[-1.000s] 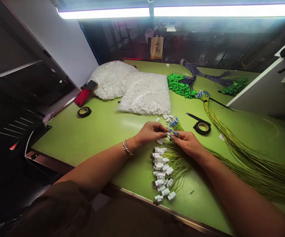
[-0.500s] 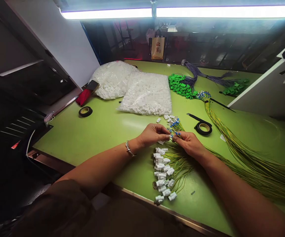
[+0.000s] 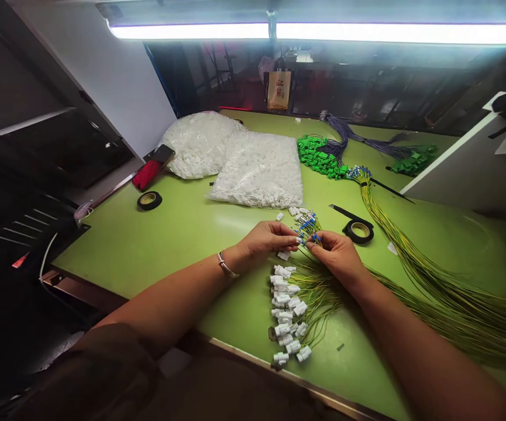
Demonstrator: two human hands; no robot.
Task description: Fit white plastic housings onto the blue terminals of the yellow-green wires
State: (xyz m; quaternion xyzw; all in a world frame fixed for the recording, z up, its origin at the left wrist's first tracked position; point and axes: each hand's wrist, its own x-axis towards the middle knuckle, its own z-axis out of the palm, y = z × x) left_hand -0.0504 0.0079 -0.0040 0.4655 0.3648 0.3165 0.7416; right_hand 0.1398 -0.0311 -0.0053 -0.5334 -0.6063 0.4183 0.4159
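My left hand (image 3: 269, 239) is closed in a pinch on a small white connector housing (image 3: 298, 240), mostly covered by the fingertips. Close to it, my right hand (image 3: 335, 252) pinches a yellow-green wire with a blue-banded metal terminal (image 3: 306, 242). The two sets of fingertips almost meet. Just beyond them lies a bundle of wire ends with blue-banded terminals (image 3: 309, 220). Nearer me, several white connectors (image 3: 284, 300) fitted on yellow-green wires (image 3: 318, 286) lie in a staggered column.
Two clear bags of white housings (image 3: 259, 169) stand at the back, with loose housings (image 3: 295, 211) before them. Black tape rolls (image 3: 358, 231) lie right and left. Behind are green connectors (image 3: 320, 155) on dark wires and another yellow-green wire bundle (image 3: 388, 225). A light tube (image 3: 191, 31) hangs overhead.
The view has tilted slightly, so the scene sits a little lower. Both hands stay pinched together at nearly the same spot, with the fingertips slightly shifted.
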